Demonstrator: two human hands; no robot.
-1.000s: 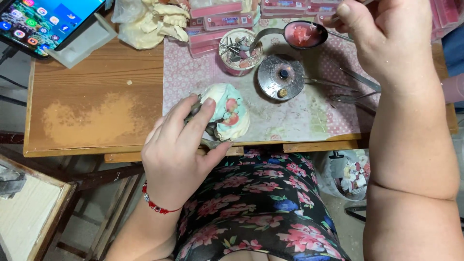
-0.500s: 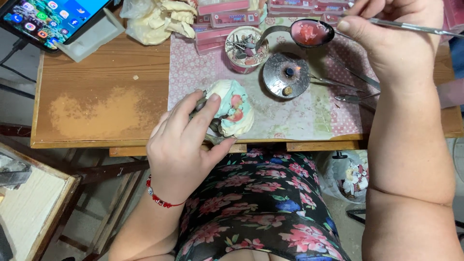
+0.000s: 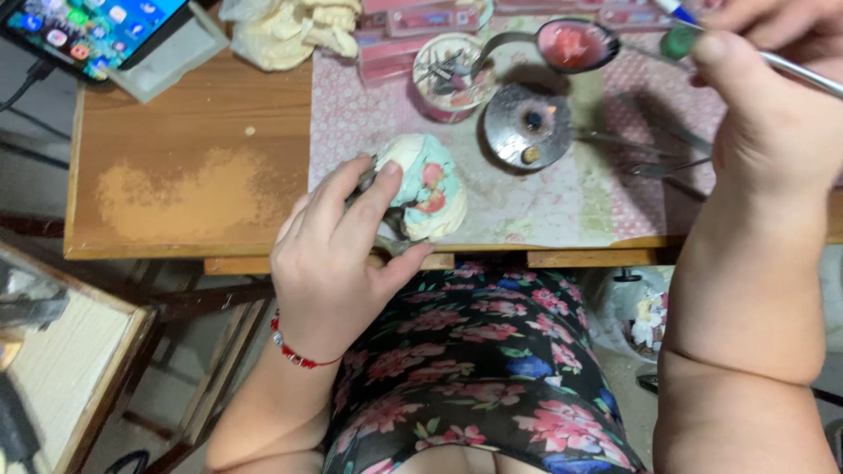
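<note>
While the left hand point(image 3: 338, 254) curls its fingers and thumb around a pale cast point(image 3: 428, 186) with green and red patches, holding it at the near edge of the patterned mat point(image 3: 562, 197), the right hand point(image 3: 773, 105) pinches a thin metal tool point(image 3: 803, 75) beyond it. Behind the cast: a round metal burner point(image 3: 527, 125), a spoon with pink wax point(image 3: 575, 44), and a tin of instruments point(image 3: 448, 75). Left of the cast, bare wooden tabletop point(image 3: 184, 184) and a phone point(image 3: 88, 26).

Cream plaster dental cast point(image 3: 428, 189), teal-pink wax, tilted at table's near edge.
</note>
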